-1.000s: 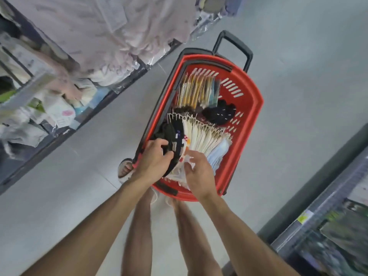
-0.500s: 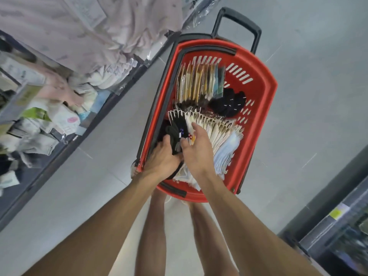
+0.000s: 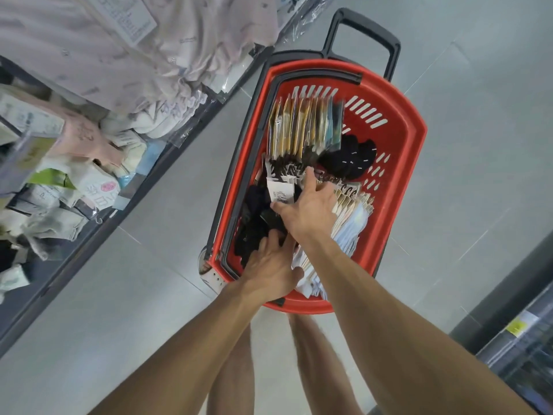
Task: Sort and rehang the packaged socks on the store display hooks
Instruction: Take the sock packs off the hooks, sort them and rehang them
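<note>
Step in hand, as I judge it: sorting, pulling a group out of the red basket (image 3: 416,163) on the floor. No display hook is in view.

Right hand (image 3: 311,211): spread wide, fingers fairly straight. The index finger reaches toward the hanger hooks and the thumb is out at the white label (image 3: 279,190) on the dark socks (image 3: 254,223). It presses across the packs; no clear grip.

Left hand (image 3: 269,271): back up, at the basket's near end. Its fingers are buried in the dark socks under the right wrist, so I cannot tell if it grips.

All the socks are in the basket:
- The dark bundle lies along the left wall.
- The pale socks (image 3: 353,214) are on the right.
- The gold packets (image 3: 302,127) are at the far end.
- The loose black socks (image 3: 350,160) are just beside the gold packets.

The pale packs stand on edge, side by side, with their long axis roughly along the basket's length. Card headers and hooks point toward the far handle (image 3: 365,28), sock ends toward the person. The gold packets have the same long axis and are fanned across the width.

The next move likely calls for splitting off one kind and pinching it at the headers so the hooks stay lined up. It then needs lifting clear without snagging neighbouring hooks. The shelf (image 3: 89,181) at left holds bagged garments.
</note>
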`<control>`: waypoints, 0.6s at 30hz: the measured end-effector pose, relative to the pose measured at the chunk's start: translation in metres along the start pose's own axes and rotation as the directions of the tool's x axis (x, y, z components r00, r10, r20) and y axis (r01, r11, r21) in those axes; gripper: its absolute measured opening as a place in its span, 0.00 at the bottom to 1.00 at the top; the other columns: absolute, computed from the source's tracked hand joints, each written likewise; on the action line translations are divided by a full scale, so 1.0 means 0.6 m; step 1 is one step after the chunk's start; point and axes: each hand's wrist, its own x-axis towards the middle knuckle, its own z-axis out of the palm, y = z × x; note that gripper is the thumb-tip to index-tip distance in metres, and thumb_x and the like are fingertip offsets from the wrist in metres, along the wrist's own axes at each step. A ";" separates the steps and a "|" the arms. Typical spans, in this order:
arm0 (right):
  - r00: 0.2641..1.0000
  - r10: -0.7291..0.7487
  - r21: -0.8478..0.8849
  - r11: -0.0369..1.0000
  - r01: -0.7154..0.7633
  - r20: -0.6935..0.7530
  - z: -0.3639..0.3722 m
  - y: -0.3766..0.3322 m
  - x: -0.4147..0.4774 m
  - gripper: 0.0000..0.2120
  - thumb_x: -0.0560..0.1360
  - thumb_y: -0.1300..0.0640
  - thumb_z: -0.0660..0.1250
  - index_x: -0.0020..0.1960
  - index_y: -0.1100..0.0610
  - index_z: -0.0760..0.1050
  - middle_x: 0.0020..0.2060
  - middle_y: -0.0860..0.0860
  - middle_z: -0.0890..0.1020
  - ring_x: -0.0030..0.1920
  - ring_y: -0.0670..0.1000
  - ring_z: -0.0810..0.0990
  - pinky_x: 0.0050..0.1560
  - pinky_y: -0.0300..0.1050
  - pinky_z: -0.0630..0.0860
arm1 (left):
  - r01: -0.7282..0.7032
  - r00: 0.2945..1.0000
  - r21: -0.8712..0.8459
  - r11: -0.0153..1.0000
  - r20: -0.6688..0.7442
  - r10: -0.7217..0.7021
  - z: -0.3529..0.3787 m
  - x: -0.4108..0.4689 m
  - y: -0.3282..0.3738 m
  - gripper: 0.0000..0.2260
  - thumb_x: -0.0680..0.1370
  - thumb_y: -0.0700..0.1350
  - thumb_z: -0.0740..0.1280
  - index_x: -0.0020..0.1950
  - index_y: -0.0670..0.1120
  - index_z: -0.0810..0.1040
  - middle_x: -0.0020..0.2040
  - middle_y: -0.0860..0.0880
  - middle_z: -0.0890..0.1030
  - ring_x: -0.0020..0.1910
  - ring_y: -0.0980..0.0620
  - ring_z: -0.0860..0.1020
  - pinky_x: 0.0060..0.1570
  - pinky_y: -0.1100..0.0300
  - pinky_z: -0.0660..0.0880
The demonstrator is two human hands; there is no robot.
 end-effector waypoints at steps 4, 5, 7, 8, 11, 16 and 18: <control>0.994 -0.111 -0.116 0.987 0.112 0.009 -0.005 -0.013 0.022 0.44 0.69 0.45 0.76 0.77 0.52 0.57 0.69 0.54 0.63 0.68 0.58 0.62 0.66 0.58 0.66 | -0.012 0.999 0.097 0.995 -0.048 0.016 0.005 -0.003 0.002 0.30 0.75 0.47 0.62 0.75 0.51 0.54 0.62 0.45 0.66 0.59 0.44 0.69 0.55 0.49 0.71; 0.991 -0.132 -0.171 0.976 0.136 0.035 -0.008 -0.014 0.026 0.41 0.70 0.46 0.75 0.76 0.53 0.59 0.69 0.53 0.65 0.68 0.58 0.62 0.66 0.58 0.66 | -0.006 0.998 0.104 0.995 -0.057 0.012 0.007 -0.003 0.002 0.31 0.76 0.46 0.62 0.76 0.51 0.53 0.63 0.45 0.66 0.59 0.44 0.69 0.55 0.49 0.71; 0.985 -0.153 -0.284 0.944 0.168 0.076 -0.016 -0.014 0.034 0.34 0.71 0.46 0.74 0.72 0.54 0.65 0.66 0.53 0.68 0.66 0.58 0.64 0.65 0.57 0.65 | -0.007 0.998 0.114 0.993 -0.069 0.015 0.011 -0.005 0.002 0.34 0.76 0.45 0.61 0.79 0.52 0.49 0.64 0.45 0.66 0.60 0.44 0.68 0.58 0.48 0.71; 0.984 -0.148 -0.318 0.933 0.171 0.094 -0.021 -0.013 0.037 0.32 0.70 0.45 0.74 0.69 0.54 0.67 0.64 0.53 0.68 0.64 0.57 0.65 0.64 0.57 0.66 | -0.011 0.997 0.118 0.993 -0.071 0.019 0.013 -0.006 0.000 0.35 0.77 0.45 0.61 0.80 0.52 0.47 0.64 0.46 0.66 0.61 0.44 0.68 0.59 0.47 0.71; 0.980 -0.148 -0.350 0.918 0.185 0.129 -0.031 -0.011 0.039 0.25 0.70 0.44 0.73 0.62 0.54 0.72 0.60 0.53 0.67 0.61 0.56 0.65 0.63 0.56 0.67 | -0.011 0.996 0.064 0.998 -0.083 0.016 0.016 -0.009 -0.009 0.36 0.77 0.45 0.62 0.80 0.55 0.46 0.65 0.47 0.64 0.62 0.46 0.67 0.61 0.48 0.70; 0.965 -0.241 -0.344 0.902 0.261 0.099 -0.022 -0.009 0.014 0.26 0.72 0.48 0.70 0.65 0.56 0.70 0.64 0.54 0.71 0.65 0.57 0.65 0.64 0.55 0.65 | -0.019 0.974 -0.045 0.999 -0.226 0.009 0.020 -0.019 -0.016 0.31 0.77 0.43 0.65 0.77 0.57 0.58 0.69 0.47 0.58 0.66 0.45 0.64 0.61 0.49 0.72; 0.950 -0.307 -0.317 0.898 0.306 0.048 -0.019 -0.006 -0.002 0.24 0.71 0.51 0.70 0.65 0.56 0.71 0.63 0.52 0.74 0.65 0.56 0.66 0.63 0.54 0.65 | -0.019 0.944 -0.126 0.992 -0.330 -0.023 0.022 -0.022 -0.017 0.27 0.76 0.41 0.67 0.74 0.56 0.65 0.73 0.48 0.55 0.70 0.45 0.61 0.64 0.49 0.72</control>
